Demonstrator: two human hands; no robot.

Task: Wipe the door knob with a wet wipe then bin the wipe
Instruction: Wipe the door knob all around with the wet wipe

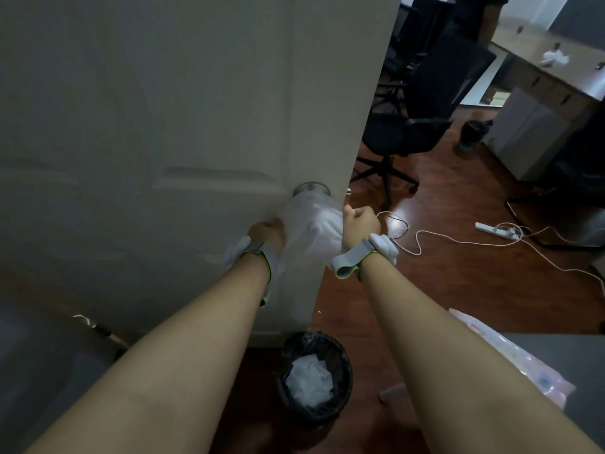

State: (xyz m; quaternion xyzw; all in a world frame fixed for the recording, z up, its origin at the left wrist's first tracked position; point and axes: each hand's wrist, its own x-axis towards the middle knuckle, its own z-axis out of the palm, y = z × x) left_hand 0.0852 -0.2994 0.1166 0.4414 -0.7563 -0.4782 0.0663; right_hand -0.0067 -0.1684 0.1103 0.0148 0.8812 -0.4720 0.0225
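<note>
A white wet wipe [316, 224] is draped over the door knob [311, 189] on the white door [163, 126]; only the knob's round metal base shows above it. My left hand [266, 231] grips the wipe's left side, blurred, and my right hand [360, 219] holds its right side at the door's edge. A black-lined bin [316, 376] with crumpled white wipes inside stands on the floor below the knob, between my forearms.
A pack of wipes [510, 358] lies on a grey surface at the lower right. Black office chairs [412, 126], a white power strip [494, 229] with trailing cables, a second small bin [473, 132] and a desk [540, 77] stand beyond the door on the wooden floor.
</note>
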